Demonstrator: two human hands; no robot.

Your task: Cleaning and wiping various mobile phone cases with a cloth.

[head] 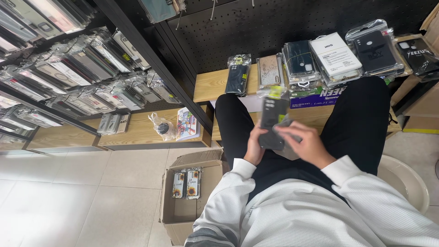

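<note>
A: While you are sitting over your lap, your left hand (254,147) is gripping the lower edge of the dark phone case in its clear sleeve (273,122), fingers closed on it. Your right hand (307,145) is lying across the sleeve's right side, fingers curled around it.

B: How should I be holding it?

A: You are doing best by keeping both hands on opposite edges, so the slippery sleeve is not twisting. It is blurred, so I cannot tell how firm the grip is.

B: And room around me?

A: The wooden bench (211,85) ahead is carrying stacks of packaged cases (332,58) right up to its front edge. An open cardboard box (183,201) is standing by your left knee with 2 flowered cases (186,184) inside, and tiled floor (68,201) lies open beyond it.
</note>
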